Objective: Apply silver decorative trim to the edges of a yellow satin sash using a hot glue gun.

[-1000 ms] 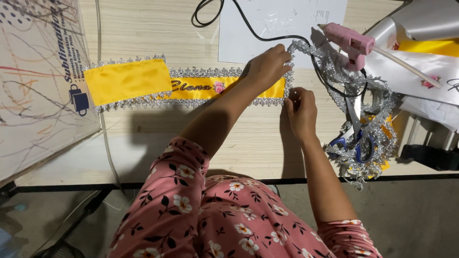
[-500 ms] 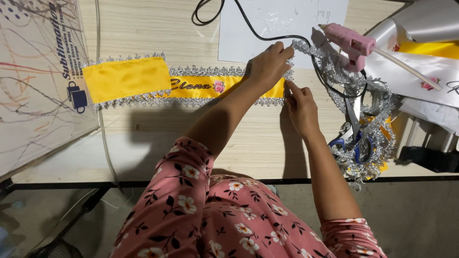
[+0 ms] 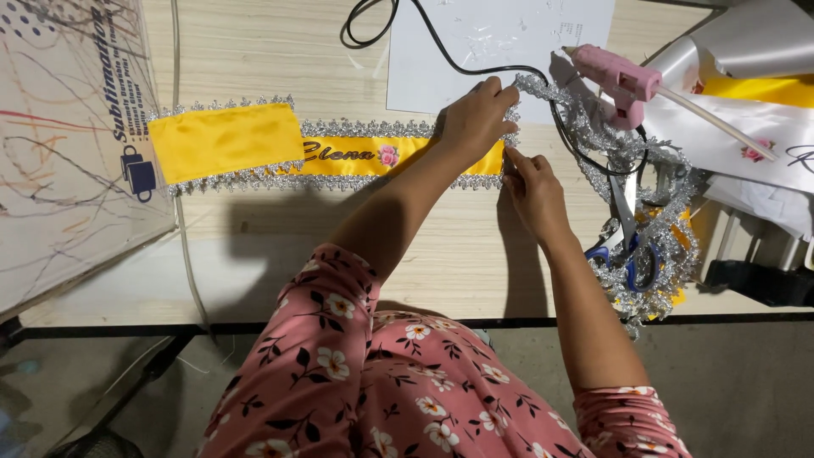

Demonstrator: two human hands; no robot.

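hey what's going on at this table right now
A person is working on a yellow sash edged with silver trim, laid flat on a wooden table. The left hand presses down on the sash's right end, and the right hand pinches the trim at that same edge. A pink glue gun and blue-handled scissors lie to the right.

A big clear-wrapped flat package [image 3: 59, 144] is lying at my far left, showing scribbled coloured lines, blue lettering and a blue mug picture, overlapping the table's [image 3: 254, 246] edge.
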